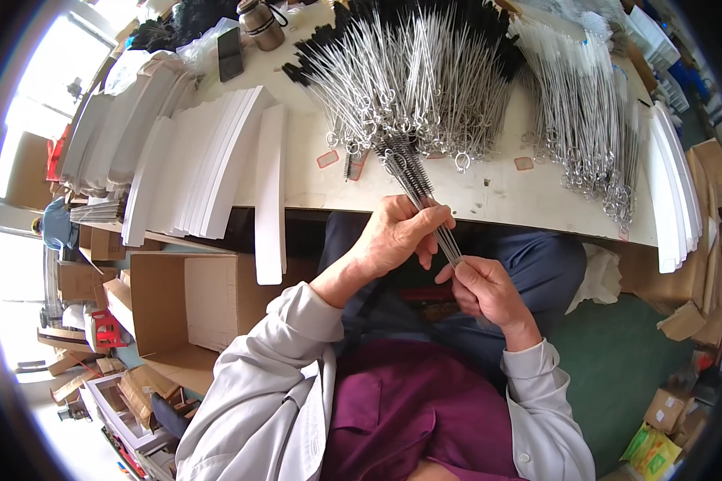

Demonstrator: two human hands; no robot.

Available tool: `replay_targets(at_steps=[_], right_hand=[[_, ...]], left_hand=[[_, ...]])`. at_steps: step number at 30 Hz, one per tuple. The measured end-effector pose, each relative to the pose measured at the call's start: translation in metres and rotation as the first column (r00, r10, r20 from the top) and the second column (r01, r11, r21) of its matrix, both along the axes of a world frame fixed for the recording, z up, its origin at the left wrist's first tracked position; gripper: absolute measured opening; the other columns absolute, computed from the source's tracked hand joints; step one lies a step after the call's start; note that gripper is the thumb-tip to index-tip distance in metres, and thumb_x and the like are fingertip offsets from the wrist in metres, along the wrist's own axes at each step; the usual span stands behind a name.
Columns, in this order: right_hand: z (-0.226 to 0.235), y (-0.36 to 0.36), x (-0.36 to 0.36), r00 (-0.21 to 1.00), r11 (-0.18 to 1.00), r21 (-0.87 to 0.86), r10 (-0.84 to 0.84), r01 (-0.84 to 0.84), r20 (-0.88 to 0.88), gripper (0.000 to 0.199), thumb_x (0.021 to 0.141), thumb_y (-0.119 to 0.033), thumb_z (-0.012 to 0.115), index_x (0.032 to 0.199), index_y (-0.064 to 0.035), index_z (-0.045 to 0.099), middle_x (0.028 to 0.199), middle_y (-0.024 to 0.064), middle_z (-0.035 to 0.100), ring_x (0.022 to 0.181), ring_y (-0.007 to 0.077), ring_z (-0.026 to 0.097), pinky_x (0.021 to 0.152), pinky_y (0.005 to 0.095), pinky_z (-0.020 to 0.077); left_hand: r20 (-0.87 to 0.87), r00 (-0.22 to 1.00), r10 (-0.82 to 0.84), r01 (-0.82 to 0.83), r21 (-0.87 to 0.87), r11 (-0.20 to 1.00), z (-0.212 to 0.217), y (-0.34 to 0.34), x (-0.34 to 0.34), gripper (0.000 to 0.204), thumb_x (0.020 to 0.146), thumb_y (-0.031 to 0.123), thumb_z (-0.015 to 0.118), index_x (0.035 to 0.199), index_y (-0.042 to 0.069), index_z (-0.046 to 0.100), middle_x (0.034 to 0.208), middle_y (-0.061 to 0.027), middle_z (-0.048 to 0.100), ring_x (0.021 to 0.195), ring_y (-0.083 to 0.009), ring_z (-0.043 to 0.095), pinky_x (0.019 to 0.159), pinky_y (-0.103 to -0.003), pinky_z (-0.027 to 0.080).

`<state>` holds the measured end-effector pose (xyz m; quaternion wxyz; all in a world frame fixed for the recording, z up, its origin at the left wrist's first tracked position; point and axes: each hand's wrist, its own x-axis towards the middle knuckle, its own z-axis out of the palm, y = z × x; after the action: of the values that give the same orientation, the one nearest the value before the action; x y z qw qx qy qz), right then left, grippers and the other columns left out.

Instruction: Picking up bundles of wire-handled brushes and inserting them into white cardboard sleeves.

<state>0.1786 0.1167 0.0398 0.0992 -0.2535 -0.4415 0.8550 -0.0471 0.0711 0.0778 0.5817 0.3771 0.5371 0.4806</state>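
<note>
Left hand is closed around a wire-brush bundle at the table's near edge; dark bristles are pointed far-left, the long axis slanted near-right, where slim silvery stems are pinched by the right hand.

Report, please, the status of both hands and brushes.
Left hand gripping brush bundle; right hand at its lower end. Brush pile directly ahead on table.

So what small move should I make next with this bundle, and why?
I'd probably draw the brush bundle slightly back toward you: its bristled end overlaps the looped ends of the big pile in this view, so it might snag, though contact is hard to tell. Your left hand grips it and your right hand holds it lower down, so it seems steady.
</note>
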Motion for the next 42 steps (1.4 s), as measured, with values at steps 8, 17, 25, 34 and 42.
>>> replay_targets(at_steps=[8, 17, 25, 34, 42], right_hand=[[0.016, -0.011, -0.03, 0.949, 0.547, 0.813, -0.314, 0.199, -0.021, 0.022, 0.106, -0.01, 0.058, 0.123, 0.002, 0.066, 0.08, 0.0056, 0.065, 0.067, 0.0119, 0.06, 0.063, 0.0259, 0.0507], [-0.006, -0.001, -0.021, 0.932, 0.532, 0.826, -0.363, 0.187, 0.022, 0.028, 0.108, -0.016, 0.057, 0.129, -0.0003, 0.068, 0.066, -0.001, 0.048, 0.059, 0.0071, 0.041, 0.053, 0.0256, 0.035], [-0.007, -0.007, -0.033, 0.958, 0.609, 0.778, -0.284, 0.155, 0.031, 0.032, 0.109, -0.022, 0.056, 0.13, -0.0007, 0.068, 0.068, -0.0036, 0.047, 0.06, 0.0053, 0.04, 0.054, 0.0239, 0.035], [-0.003, -0.015, -0.031, 0.969, 0.575, 0.813, -0.241, 0.09, 0.063, 0.024, 0.105, -0.014, 0.061, 0.123, 0.0009, 0.069, 0.07, 0.0091, 0.059, 0.059, 0.0111, 0.05, 0.056, 0.0268, 0.0432], [0.005, -0.029, -0.023, 0.989, 0.571, 0.816, -0.145, 0.089, -0.007, 0.027, 0.108, -0.016, 0.057, 0.123, 0.0025, 0.069, 0.066, -0.0034, 0.047, 0.058, 0.0047, 0.04, 0.052, 0.0228, 0.0342]], left_hand=[[0.003, 0.991, 0.132, -0.132, -0.003, 0.991, -0.014, -0.003, 0.015, 0.034, 0.102, 0.027, 0.062, 0.095, -0.005, 0.071, 0.066, -0.0075, 0.066, 0.052, -0.0131, 0.063, 0.052, -0.026, 0.051], [-0.862, 0.242, 0.446, -0.301, 0.371, 0.879, 0.012, -0.056, -0.068, 0.04, 0.084, 0.026, 0.085, 0.113, 0.001, 0.072, 0.086, -0.0172, 0.072, 0.07, -0.0249, 0.071, 0.065, -0.036, 0.057], [-0.991, -0.015, -0.135, -0.543, -0.106, 0.833, -0.004, -0.084, -0.135, 0.078, 0.08, 0.044, 0.084, 0.135, -0.004, 0.057, 0.114, -0.0256, 0.07, 0.11, -0.0412, 0.069, 0.094, -0.047, 0.055], [-0.112, 0.812, 0.573, -0.575, 0.017, 0.818, 0.013, -0.09, -0.126, 0.03, 0.087, 0.016, 0.058, 0.104, -0.007, 0.065, 0.092, -0.0158, 0.068, 0.076, -0.0221, 0.068, 0.072, -0.037, 0.061], [0.29, 0.736, 0.611, -0.675, 0.246, 0.696, 0.013, -0.048, -0.121, 0.038, 0.093, 0.009, 0.064, 0.126, -0.007, 0.054, 0.099, -0.0209, 0.067, 0.08, -0.0263, 0.068, 0.075, -0.041, 0.059]])
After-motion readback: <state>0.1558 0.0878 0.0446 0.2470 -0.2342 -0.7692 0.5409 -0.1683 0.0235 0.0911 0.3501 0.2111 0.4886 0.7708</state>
